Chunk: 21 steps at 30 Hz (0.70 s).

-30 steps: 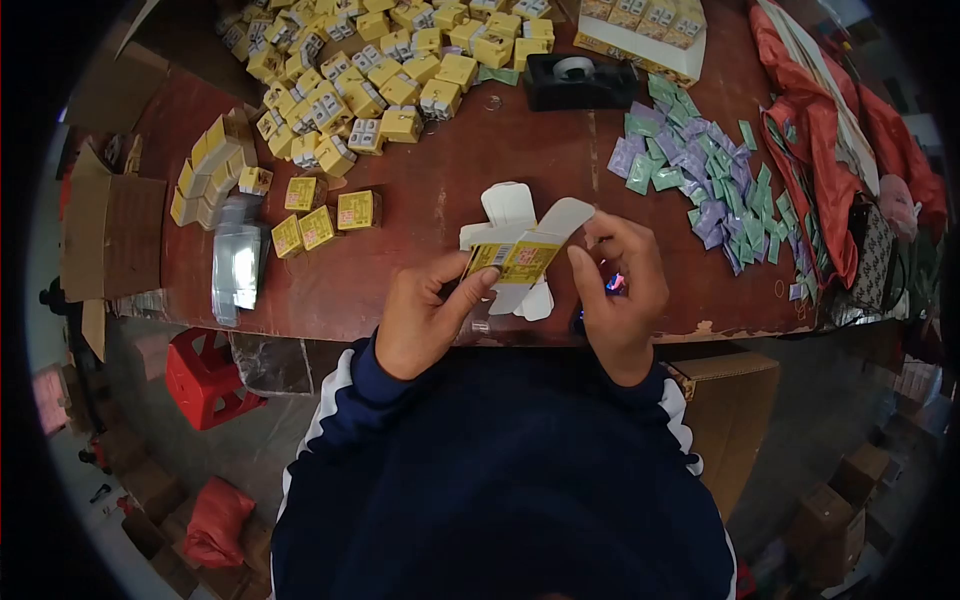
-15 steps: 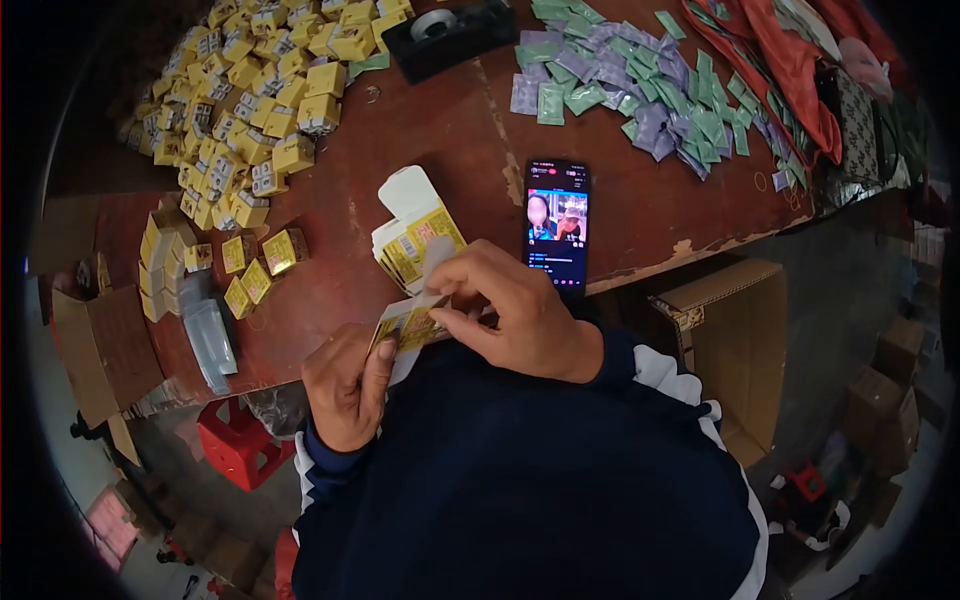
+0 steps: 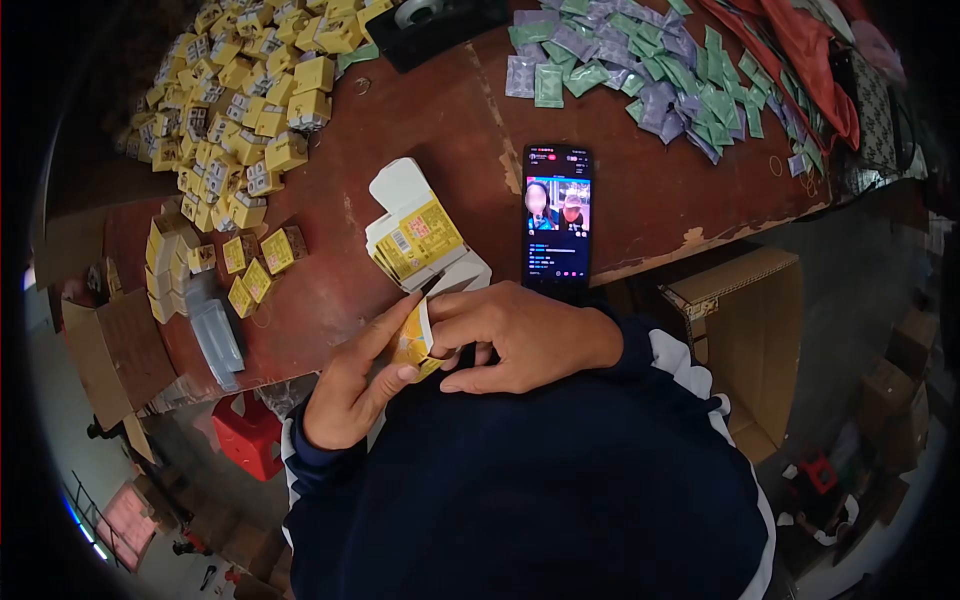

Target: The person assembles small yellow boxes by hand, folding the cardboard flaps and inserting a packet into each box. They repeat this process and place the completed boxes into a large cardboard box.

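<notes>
My left hand (image 3: 345,395) grips a small yellow carton (image 3: 411,345) between thumb and fingers, close to my body at the table edge. The carton now has a box shape, with a white flap edge facing my right hand. Curled against that side are the fingers of my right hand (image 3: 530,338); its thumb points left below them, and some fingertips are hidden. Just beyond both hands lies a stack of flat yellow-and-white cartons (image 3: 425,238), with white flaps sticking out.
A lit phone (image 3: 557,215) lies right of the flat cartons. Closed yellow boxes (image 3: 275,250) and a pile of yellow-and-white boxes (image 3: 240,110) are on the left. Green and purple sachets (image 3: 650,75), a black tape dispenser (image 3: 440,25) and an open cardboard box (image 3: 745,340) surround the work area.
The carton has gone from flat to a box shape in my hands. My right hand has moved slightly down and right, and its thumb has come off the carton. The view has shifted slightly.
</notes>
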Tool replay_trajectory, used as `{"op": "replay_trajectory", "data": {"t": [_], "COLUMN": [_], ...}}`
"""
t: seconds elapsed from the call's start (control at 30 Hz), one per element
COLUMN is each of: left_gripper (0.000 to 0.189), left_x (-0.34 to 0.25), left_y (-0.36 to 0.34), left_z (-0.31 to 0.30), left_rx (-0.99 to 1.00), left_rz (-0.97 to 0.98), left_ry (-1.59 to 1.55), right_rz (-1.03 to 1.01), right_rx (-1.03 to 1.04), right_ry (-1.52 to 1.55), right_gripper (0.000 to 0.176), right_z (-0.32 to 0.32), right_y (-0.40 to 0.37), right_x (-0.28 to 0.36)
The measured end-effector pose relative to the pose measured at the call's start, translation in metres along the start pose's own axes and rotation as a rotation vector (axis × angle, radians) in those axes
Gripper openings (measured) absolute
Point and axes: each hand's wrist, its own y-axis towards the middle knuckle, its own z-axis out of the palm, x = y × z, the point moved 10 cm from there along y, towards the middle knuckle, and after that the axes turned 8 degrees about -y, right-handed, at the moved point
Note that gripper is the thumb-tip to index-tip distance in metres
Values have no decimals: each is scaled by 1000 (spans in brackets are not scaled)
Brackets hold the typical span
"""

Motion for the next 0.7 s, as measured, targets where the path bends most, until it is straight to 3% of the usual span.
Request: {"op": "replay_trajectory", "data": {"t": [0.1,0.17,0.23,0.33,0.43,0.47,0.5,0.57,0.6,0.7], "left_gripper": [67,69,70,62,64,66,66,62,62,56], "left_x": [-2,-4,6,1,2,6,4,-5,-4,-3], "left_y": [3,6,3,10,20,25,30,32,33,33], "left_z": [2,4,-14,-23,-16,-10,-4,-5,-3,-1], "left_rx": [39,42,-210,-394,-408,-400,-398,-457,-457,-428], "left_rz": [-2,42,42,189,243,260,267,407,411,491], "left_ry": [67,110,-183,-321,-297,-470,-476,-614,-615,-592], "right_rz": [-49,-219,-218,-178,-249,-297,-295,-241,-317,-293], "right_rx": [-11,-118,-302,-696,-520,-478,-476,-572,-612,-609], "right_ry": [-76,-288,-162,58,-20,-86,-96,267,174,2], "right_gripper": [26,26,28,47,68,75,75,78,74,68], "right_z": [-3,-7,-31,-75,-58,-50,-44,-43,-47,-46], "right_y": [0,-3,-6,-27,-16,-13,-12,-14,-15,-15], "right_x": [8,21,27,6,11,9,7,-8,2,-4]}}
